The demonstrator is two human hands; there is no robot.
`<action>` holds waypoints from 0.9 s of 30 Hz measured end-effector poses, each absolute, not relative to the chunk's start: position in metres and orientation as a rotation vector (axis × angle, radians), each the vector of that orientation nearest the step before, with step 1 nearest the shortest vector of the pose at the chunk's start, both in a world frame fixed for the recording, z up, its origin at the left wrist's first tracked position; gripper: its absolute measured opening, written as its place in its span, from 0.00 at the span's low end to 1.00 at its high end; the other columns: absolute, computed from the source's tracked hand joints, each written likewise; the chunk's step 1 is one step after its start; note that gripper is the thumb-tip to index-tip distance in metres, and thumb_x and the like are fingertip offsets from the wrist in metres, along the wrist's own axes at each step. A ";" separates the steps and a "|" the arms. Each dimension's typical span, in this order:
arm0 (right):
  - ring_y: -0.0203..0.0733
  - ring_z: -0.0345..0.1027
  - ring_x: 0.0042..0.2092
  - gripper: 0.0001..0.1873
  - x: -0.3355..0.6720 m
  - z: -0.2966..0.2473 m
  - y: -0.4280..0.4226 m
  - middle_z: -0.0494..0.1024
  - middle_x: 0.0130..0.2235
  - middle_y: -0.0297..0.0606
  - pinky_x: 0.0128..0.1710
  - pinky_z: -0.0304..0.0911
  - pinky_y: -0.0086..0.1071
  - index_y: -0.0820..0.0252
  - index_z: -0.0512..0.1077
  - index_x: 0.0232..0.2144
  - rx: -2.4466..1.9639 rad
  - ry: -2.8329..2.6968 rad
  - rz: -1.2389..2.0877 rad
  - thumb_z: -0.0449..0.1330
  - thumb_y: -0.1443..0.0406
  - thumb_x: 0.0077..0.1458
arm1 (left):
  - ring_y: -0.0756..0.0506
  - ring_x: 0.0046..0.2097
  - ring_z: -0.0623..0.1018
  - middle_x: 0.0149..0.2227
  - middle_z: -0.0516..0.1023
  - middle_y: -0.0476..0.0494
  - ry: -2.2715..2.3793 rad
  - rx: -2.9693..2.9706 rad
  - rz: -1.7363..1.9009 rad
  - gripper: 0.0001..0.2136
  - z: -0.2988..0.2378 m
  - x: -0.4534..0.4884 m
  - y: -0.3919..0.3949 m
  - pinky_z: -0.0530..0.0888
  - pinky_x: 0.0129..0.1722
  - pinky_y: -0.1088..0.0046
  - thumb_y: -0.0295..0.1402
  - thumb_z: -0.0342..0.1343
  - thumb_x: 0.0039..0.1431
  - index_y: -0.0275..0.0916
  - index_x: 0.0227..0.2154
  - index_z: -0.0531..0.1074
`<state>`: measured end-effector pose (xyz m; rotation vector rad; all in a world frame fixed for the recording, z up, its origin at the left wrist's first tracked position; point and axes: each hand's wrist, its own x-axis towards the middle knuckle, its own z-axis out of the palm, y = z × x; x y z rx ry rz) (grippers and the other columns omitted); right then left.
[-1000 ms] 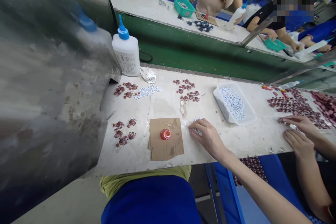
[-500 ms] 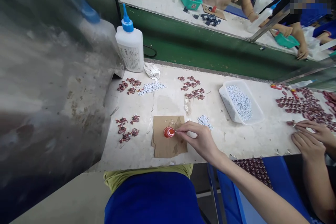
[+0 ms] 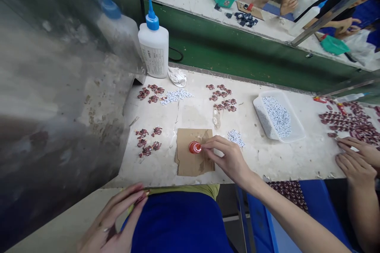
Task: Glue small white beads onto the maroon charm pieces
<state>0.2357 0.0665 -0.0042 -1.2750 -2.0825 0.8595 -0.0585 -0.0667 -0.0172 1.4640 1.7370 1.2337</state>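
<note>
My right hand (image 3: 230, 158) is pinched beside a small round red cap-like container (image 3: 195, 147) with a shiny rim. What its fingertips grip is too small to make out. The red container sits on a piece of brown cardboard (image 3: 185, 164) on the white table. My left hand (image 3: 115, 221) is at the lower left, in front of the table edge, thumb and fingertips brought together. Anything between them is too small to name. Small dark-red pieces (image 3: 146, 151) lie in a group left of the cardboard. A little pile of white-and-blue bits (image 3: 236, 138) lies right of it.
A white bottle (image 3: 154, 49) with a blue nozzle stands at the back left beside a metal panel (image 3: 74, 87). A clear tub (image 3: 297, 134) of white-and-blue bits stands to the right. Another person's hands (image 3: 356, 160) work farther right; more people sit across the green divider (image 3: 231, 47).
My left hand has come into view at the lower left. My right hand stays pinched at the red container. The whole view has shifted slightly.
</note>
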 end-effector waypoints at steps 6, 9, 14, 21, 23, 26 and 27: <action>0.43 0.78 0.42 0.10 0.237 -0.003 0.066 0.82 0.41 0.39 0.41 0.75 0.38 0.54 0.79 0.42 -1.281 -2.044 0.835 0.60 0.71 0.66 | 0.54 0.44 0.80 0.44 0.78 0.50 1.602 1.408 1.167 0.14 -0.022 -0.020 -0.029 0.77 0.49 0.84 0.29 0.61 0.63 0.47 0.51 0.75; 0.43 0.78 0.42 0.09 0.237 0.000 0.065 0.83 0.41 0.38 0.42 0.75 0.39 0.53 0.80 0.41 -1.304 -1.946 0.872 0.62 0.71 0.65 | 0.55 0.46 0.80 0.44 0.79 0.50 1.506 1.390 1.171 0.11 -0.015 -0.007 -0.011 0.77 0.49 0.86 0.30 0.59 0.65 0.48 0.48 0.77; 0.43 0.79 0.41 0.05 0.228 0.016 0.054 0.85 0.38 0.37 0.42 0.77 0.40 0.52 0.82 0.37 -1.327 -1.624 1.090 0.67 0.68 0.60 | 0.55 0.36 0.82 0.34 0.83 0.52 1.374 1.188 1.207 0.04 0.004 0.008 0.005 0.79 0.42 0.89 0.32 0.68 0.57 0.44 0.35 0.80; 0.40 0.79 0.38 0.11 0.208 0.042 0.029 0.84 0.37 0.35 0.39 0.76 0.37 0.51 0.82 0.39 -1.169 -1.530 1.146 0.67 0.72 0.59 | 0.51 0.37 0.85 0.36 0.84 0.53 1.269 1.193 1.254 0.09 0.015 0.014 0.001 0.83 0.40 0.83 0.27 0.69 0.54 0.45 0.38 0.80; 0.39 0.79 0.39 0.12 0.206 0.045 0.025 0.84 0.38 0.34 0.39 0.76 0.37 0.51 0.82 0.41 -1.133 -1.557 1.150 0.67 0.73 0.59 | 0.50 0.39 0.84 0.37 0.83 0.53 1.226 1.255 1.264 0.08 0.014 0.013 -0.002 0.84 0.42 0.79 0.26 0.68 0.56 0.46 0.37 0.79; 0.39 0.79 0.40 0.13 0.204 0.047 0.023 0.84 0.39 0.34 0.39 0.76 0.36 0.51 0.81 0.42 -1.086 -1.573 1.187 0.67 0.74 0.59 | 0.51 0.40 0.84 0.38 0.83 0.54 1.209 1.296 1.279 0.09 0.014 0.013 -0.003 0.84 0.44 0.79 0.26 0.68 0.56 0.46 0.37 0.78; 0.39 0.79 0.40 0.13 0.203 0.048 0.023 0.84 0.39 0.34 0.39 0.76 0.36 0.51 0.81 0.42 -1.078 -1.569 1.200 0.67 0.74 0.59 | 0.51 0.39 0.84 0.38 0.83 0.54 1.211 1.300 1.283 0.09 0.014 0.013 -0.002 0.84 0.44 0.80 0.26 0.68 0.56 0.46 0.37 0.78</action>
